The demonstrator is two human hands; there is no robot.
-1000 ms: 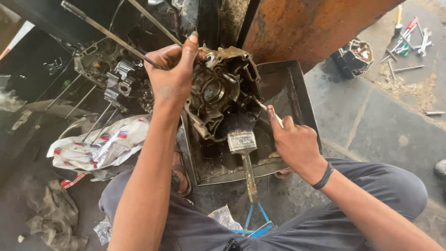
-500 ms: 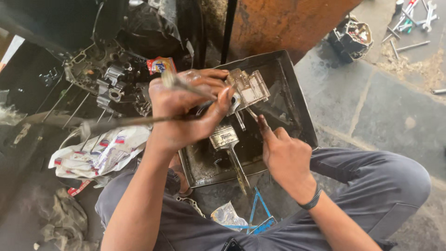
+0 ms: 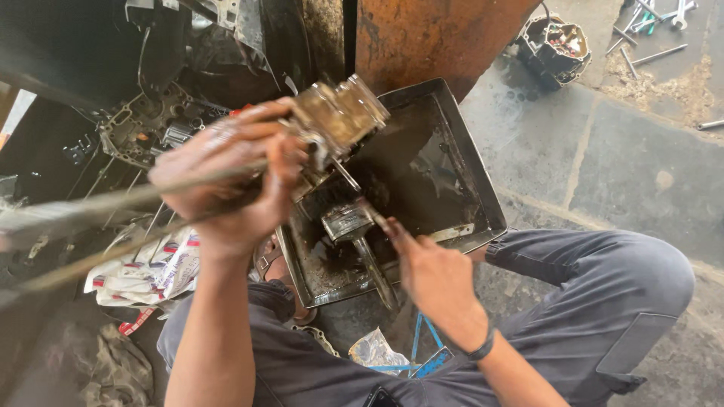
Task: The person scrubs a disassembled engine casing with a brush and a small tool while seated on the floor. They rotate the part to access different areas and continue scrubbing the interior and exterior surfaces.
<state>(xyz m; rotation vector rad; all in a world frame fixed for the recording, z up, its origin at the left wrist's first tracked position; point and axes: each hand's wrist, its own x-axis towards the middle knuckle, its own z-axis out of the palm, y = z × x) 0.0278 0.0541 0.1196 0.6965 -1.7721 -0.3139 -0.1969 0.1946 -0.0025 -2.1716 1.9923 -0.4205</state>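
My left hand (image 3: 230, 177) grips an oily metal engine casing (image 3: 335, 117) with long studs that stick out to the left, blurred. It holds the casing lifted and tilted above a dark metal tray (image 3: 452, 177). My right hand (image 3: 430, 271) is lower in front of the tray. Its fingers close on a small brush (image 3: 343, 218), with its bristle end against the casing's underside. A piston with its connecting rod (image 3: 369, 260) lies in the tray beside that hand.
An opened engine block (image 3: 143, 132) lies at the left. A crumpled printed wrapper (image 3: 143, 267) lies below it. A rusty orange drum (image 3: 430, 38) stands behind the tray. Another engine part (image 3: 558, 45) and loose wrenches (image 3: 656, 22) lie on the stone floor at the top right.
My left hand has lifted the casing out of the tray and turned it, so the studs swung round to the left. My right hand stayed low by the tray.
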